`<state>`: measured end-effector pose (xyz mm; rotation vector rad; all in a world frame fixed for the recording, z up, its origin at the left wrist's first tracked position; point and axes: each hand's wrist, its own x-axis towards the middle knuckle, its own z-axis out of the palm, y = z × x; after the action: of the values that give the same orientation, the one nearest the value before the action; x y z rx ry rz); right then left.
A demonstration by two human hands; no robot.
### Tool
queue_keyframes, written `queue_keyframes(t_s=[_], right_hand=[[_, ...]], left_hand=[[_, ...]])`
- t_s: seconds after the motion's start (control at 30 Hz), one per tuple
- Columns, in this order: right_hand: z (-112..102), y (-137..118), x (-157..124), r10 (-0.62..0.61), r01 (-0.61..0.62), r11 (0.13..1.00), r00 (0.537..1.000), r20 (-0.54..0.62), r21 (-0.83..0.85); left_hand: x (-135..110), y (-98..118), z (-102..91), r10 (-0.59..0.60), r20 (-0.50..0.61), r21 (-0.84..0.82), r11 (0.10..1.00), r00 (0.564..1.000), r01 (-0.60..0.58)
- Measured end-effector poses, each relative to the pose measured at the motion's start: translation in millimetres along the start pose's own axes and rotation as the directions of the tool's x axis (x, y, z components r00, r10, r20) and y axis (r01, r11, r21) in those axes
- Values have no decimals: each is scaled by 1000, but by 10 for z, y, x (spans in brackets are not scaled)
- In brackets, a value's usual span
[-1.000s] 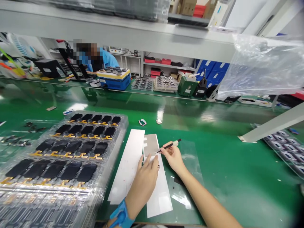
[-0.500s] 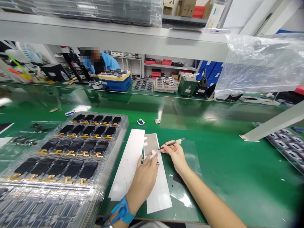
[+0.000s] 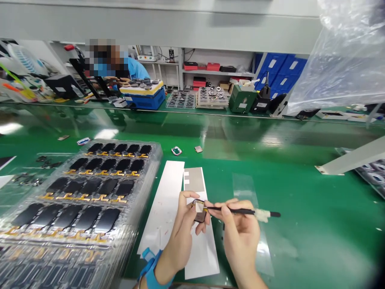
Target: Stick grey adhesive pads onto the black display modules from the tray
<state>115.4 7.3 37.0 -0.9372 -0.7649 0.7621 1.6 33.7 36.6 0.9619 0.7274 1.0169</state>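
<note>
My left hand (image 3: 181, 237), with a blue wrist strap (image 3: 155, 273), is closed around the edges of a small display module (image 3: 200, 217) held above the paper. A small pale sticker (image 3: 199, 207) lies across the module's upper part. Pinched in my right hand (image 3: 242, 235) are black tweezers (image 3: 233, 210) with whitish tape wrapped near their back end. Their tip touches or nearly touches the sticker; which, I cannot tell. Below the hands lies a white sheet (image 3: 203, 257) with a grey upper part carrying small white pieces. A second white sheet (image 3: 164, 192) is beside it.
Stacked clear trays (image 3: 156, 150) of black screens with gold flex cables fill the left. A clear film (image 3: 243, 182) lies right of the sheets. Two small parts, one a framed piece (image 3: 176, 151), sit farther back. A white post (image 3: 349, 154) stands at right. A co-worker (image 3: 136, 69) sits opposite.
My left hand has lifted off the sheet and turned, now showing the display module in its fingers. My right hand has come lower and nearer, bringing the tweezers to the module. The view has shifted.
</note>
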Motion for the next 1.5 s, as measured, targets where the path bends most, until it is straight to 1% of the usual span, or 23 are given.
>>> queue_keyframes(t_s=[0.1,0.27,0.37,0.53,0.67,0.8,0.97,1.23,1.3,1.4,1.5], right_hand=[[-6,32,-38,-29,29,1000,999,33,-1],[-26,25,-51,-80,80,997,996,28,-15],[-28,35,-40,-71,72,997,997,28,-24],[-33,47,-39,-67,68,997,998,22,-46],[-44,53,-55,-37,37,998,999,6,-52],[-47,63,-61,-17,17,999,1000,-1,-44],[-45,74,-58,-24,22,998,999,-29,-63],[-36,73,-57,4,-5,999,1000,-15,-54],[-17,66,-56,6,-6,999,1000,-11,-52],[-7,45,-44,-4,3,999,1000,-17,-47],[-73,2,-11,-20,18,999,998,-52,-31]], left_hand=[[6,-68,-33,22,0,-3,1000,1000,-22],[-16,-37,-18,23,16,33,999,1000,-23],[-37,-23,1,30,4,41,999,1000,-31],[-45,-26,4,27,14,60,998,1000,-28],[-48,-11,11,14,8,78,997,1000,-15],[-43,-15,17,8,0,68,998,1000,-8],[-36,-26,15,9,-3,59,998,1000,-8],[-38,-29,25,2,-37,85,996,999,1],[-32,-47,17,11,-39,104,995,999,-7],[-11,-84,-10,29,-44,174,985,999,-21],[14,-98,-32,21,-67,237,972,998,-5]])
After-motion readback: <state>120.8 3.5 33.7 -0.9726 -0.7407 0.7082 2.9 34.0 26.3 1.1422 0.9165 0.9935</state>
